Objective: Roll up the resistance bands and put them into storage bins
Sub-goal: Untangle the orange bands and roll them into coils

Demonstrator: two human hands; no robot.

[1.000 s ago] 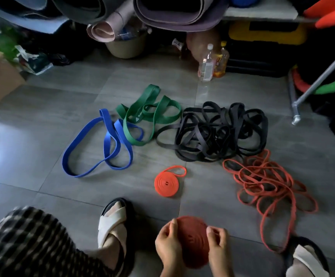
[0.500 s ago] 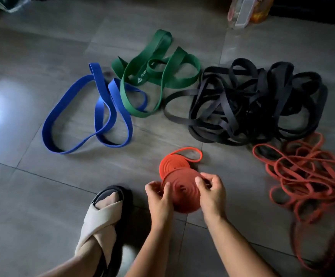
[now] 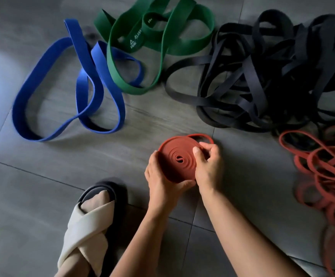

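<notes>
Task is sitting early, by my read. One red roll (image 3: 177,162) is looking fully wound: a flat, tight spiral w/ a small curl at its centre, hovering just above the floor (image 3: 42,196). L hand (image 3: 162,176) is cupping it from below & along the left edge, fingers curling round the rim. R hand (image 3: 208,166) is gripping the right rim, one fingertip pressing on the face, the rest wrapping behind. Just past the R fingertips a thin red loop (image 3: 204,136) is peeking out; can't tell if it's the roll's own tail or another band. No bin is showing, so stowing is pending. Well beyond the fingers, unrolled stuff is waiting: blue band (image 3: 42,76), green band (image 3: 182,47), black pile (image 3: 262,76). Right of the R hand, a red tangle (image 3: 322,172) is sprawling.
</notes>
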